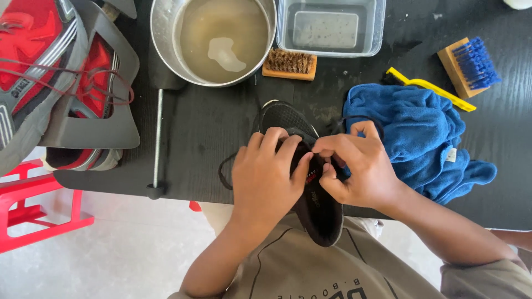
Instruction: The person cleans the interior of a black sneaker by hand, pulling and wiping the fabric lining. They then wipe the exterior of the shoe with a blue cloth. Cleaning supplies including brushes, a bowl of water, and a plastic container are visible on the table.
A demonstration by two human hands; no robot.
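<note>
A black sneaker [285,119] lies on the black table [210,133] with its toe pointing away from me and its heel over the near edge. My left hand [266,177] grips the shoe's left side over the lacing area. My right hand [357,169] pinches at the tongue and lace on the right side. A loose black lace [223,169] loops out to the left of my left hand. The shoe's middle is hidden under both hands.
A blue towel [415,133] lies crumpled right of the shoe. Behind are a metal bowl of murky water [221,39], a clear plastic tub [332,25], a brown-bristle brush [290,63], a blue-bristle brush [468,65] and a yellow-handled brush [429,87]. Red-and-grey sneakers [50,72] sit far left; a red stool [33,210] stands below.
</note>
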